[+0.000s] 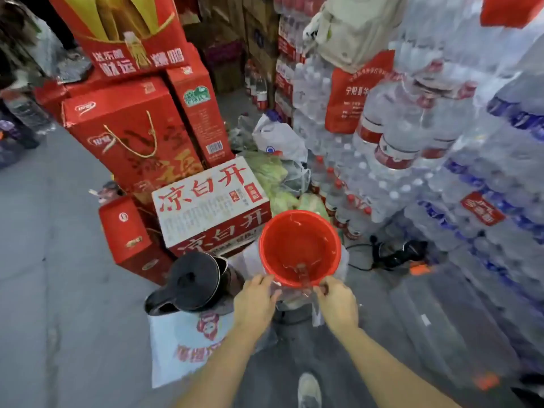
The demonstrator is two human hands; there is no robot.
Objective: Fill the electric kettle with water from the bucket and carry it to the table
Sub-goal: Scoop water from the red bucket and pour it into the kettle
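Both your hands, left hand (pixel 255 301) and right hand (pixel 338 304), pinch the red bucket (pixel 300 248) by its near rim. Water inside looks heavy and sloshy, so tip slowly toward the open kettle (pixel 191 282)

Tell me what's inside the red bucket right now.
The red bucket holds clear water, with a clear scoop-like item near its front rim by both hands. Its depth and bottom details can't be made out.

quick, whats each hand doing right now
Left hand: curled on a clear plastic item at the near rim of the red bucket.
Right hand: pinching the same clear item; what it is cannot be told.
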